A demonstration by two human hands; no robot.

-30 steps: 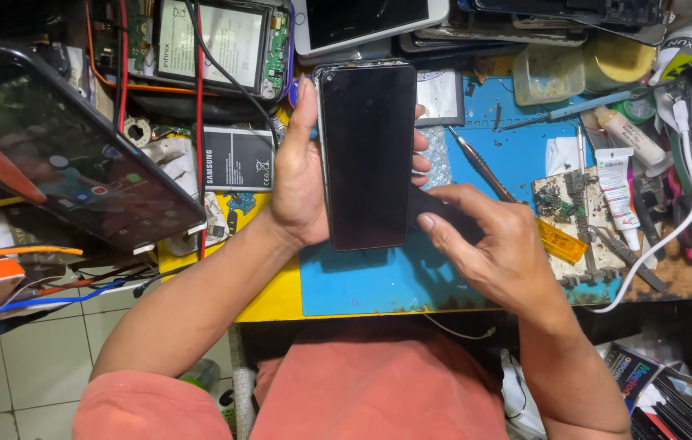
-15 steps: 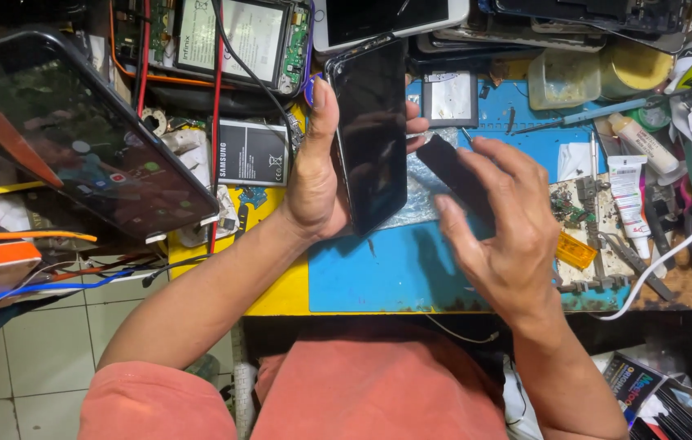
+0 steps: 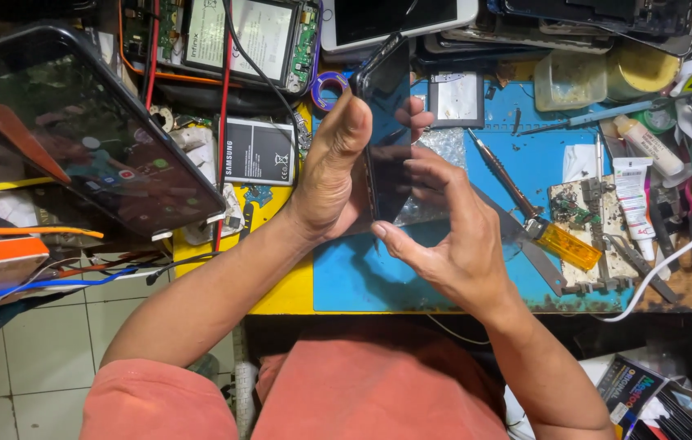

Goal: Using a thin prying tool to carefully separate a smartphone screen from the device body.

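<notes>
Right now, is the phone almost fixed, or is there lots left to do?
Hard to say how much is done. In hand: the left hand holds the black phone on its edge while the right hand works at its lower side. Left: the screwdriver lies untouched on the blue mat, and loose batteries and opened phones sit around, so it does not look finished.

My left hand (image 3: 331,175) upright, thumb raised, clasping phone (image 3: 388,122) edge; right hand (image 3: 452,236) cupped beside phone, fingers curled.
</notes>
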